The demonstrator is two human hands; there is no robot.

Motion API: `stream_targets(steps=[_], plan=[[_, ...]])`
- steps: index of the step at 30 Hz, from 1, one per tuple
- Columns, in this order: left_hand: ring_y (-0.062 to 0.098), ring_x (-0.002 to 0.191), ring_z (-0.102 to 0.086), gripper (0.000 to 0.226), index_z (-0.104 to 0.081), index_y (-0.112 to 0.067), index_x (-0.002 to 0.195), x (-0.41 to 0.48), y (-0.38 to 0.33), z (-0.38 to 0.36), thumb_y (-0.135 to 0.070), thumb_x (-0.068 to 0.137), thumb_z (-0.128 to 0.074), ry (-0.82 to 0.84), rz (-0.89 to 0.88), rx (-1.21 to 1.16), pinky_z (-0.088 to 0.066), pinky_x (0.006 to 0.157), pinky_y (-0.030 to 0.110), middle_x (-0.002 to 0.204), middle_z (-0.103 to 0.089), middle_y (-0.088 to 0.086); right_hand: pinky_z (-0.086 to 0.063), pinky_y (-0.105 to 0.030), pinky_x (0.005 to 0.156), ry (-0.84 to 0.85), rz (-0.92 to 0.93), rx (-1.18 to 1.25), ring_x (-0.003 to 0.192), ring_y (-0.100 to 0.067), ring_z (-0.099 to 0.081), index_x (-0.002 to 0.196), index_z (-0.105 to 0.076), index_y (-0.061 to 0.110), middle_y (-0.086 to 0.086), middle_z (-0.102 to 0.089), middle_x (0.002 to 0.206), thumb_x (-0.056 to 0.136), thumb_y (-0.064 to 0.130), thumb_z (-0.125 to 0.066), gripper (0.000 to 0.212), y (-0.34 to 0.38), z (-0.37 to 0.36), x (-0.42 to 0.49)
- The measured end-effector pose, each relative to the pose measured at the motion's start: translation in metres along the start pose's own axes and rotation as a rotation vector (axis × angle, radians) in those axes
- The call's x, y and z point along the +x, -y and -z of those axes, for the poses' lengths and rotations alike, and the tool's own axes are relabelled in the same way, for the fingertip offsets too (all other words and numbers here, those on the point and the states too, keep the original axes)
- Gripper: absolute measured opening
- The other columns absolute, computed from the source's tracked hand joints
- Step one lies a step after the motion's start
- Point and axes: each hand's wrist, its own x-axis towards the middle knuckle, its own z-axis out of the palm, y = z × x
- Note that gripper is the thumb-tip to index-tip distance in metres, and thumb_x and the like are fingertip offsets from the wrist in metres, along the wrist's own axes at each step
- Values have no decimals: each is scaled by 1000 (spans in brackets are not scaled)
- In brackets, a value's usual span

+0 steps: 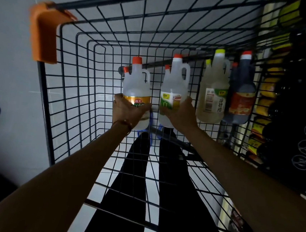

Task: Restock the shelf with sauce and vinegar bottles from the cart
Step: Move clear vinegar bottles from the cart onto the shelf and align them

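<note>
One black wire cart [45, 105] fills most of the view, seen from above, its mesh walls narrowing toward the far end. Along its right side runs a shelf [265, 20], dim and blurred, stocked with yellow packets [264, 106] and dark goods too murky to name. Through the mesh floor show the person's black trousers [135, 170] over pale floor tiles. Both bare forearms reach in from the near edge toward the middle of the cart.

Four handled bottles sit side by side inside the cart, caps toward the top of the view (whether they stand on the mesh or are lifted off it I cannot tell). From left to right:

- a clear bottle with a gold label [137, 84] and an orange cap;
- just beside it, a clear bottle with a green and white label [174, 84], also orange-capped;
- a pale yellowish bottle [214, 95] with a yellow cap;
- touching or nearly touching that one, a dark sauce bottle [241, 98] with a red label and red cap, close to the right-hand mesh wall.

An orange plastic guard [44, 34] caps the cart's far left corner. The left hand [128, 111] is wrapped round the lower body of the gold-labelled bottle, thumb on one side and fingers curled across the label. The right hand [181, 116] grips the green-labelled bottle the same way, thumb up along its side. The two right-hand bottles are untouched. A thin bracelet [127, 123] circles the left wrist.
</note>
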Motion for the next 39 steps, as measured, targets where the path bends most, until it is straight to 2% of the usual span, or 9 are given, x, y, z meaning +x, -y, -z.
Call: stream_targets(steps=[3,7,9,14,19,27,31,35,39], plan=[[25,114,-61,119,-44,-16,135,3,1,5,-77,38,-77,50,19,11,-59,90,45,127,-60,6,-44,-13,58,5,-65,66,97,-20,-61,137,-39,3,-13,-63,129,71,23,-95,89,0,-9,9],[24,112,-62,98,-45,-14,135,2,-1,5,-60,60,-88,56,-11,32,-60,88,44,125,-61,5,-57,-30,80,-58,-58,154,105,-20,-64,141,-40,6,-8,-62,129,66,33,-98,98,1,-13,11],[23,109,-62,94,-46,-12,134,2,-1,4,-59,64,-87,31,-15,68,-59,87,43,123,-62,5,-58,-31,81,-61,-53,179,107,-21,-66,140,-44,7,-6,-64,127,63,36,-99,99,0,-14,13],[18,97,-65,112,-55,-20,125,-4,-6,11,-92,41,-69,71,-73,178,-60,80,39,110,-67,-3,-54,-25,71,10,-65,186,101,-18,-68,133,-55,11,-2,-69,118,63,36,-99,87,-5,2,9],[20,97,-59,87,-50,-13,128,-28,-14,25,-69,68,-80,98,-155,255,-53,79,33,110,-61,0,-63,-36,82,53,-35,270,100,-18,-73,128,-64,16,-2,-75,113,61,27,-101,77,-10,25,-30],[27,106,-63,108,-50,-14,133,-111,-31,75,-82,51,-66,149,-330,213,-51,82,33,122,-66,6,-55,-14,59,70,-46,515,77,5,-71,129,-62,18,10,-72,103,74,-2,-87,64,10,68,-138],[27,105,-66,100,-53,-18,129,-150,-37,102,-76,50,-74,161,-443,158,-54,84,36,117,-69,5,-56,-14,66,19,17,598,82,3,-73,121,-66,20,19,-77,95,74,-12,-83,60,23,88,-194],[24,99,-69,100,-55,-23,126,-180,-44,124,-83,48,-72,199,-569,127,-59,82,43,111,-72,0,-57,-23,82,-46,71,675,98,-3,-73,126,-66,25,19,-77,106,71,-8,-87,67,29,102,-245],[15,96,-66,91,-56,-23,124,-214,-59,137,-71,51,-85,227,-711,96,-54,77,28,106,-67,-10,-58,-35,89,-133,98,781,107,-16,-74,134,-65,18,5,-77,118,58,2,-94,83,27,109,-292]])
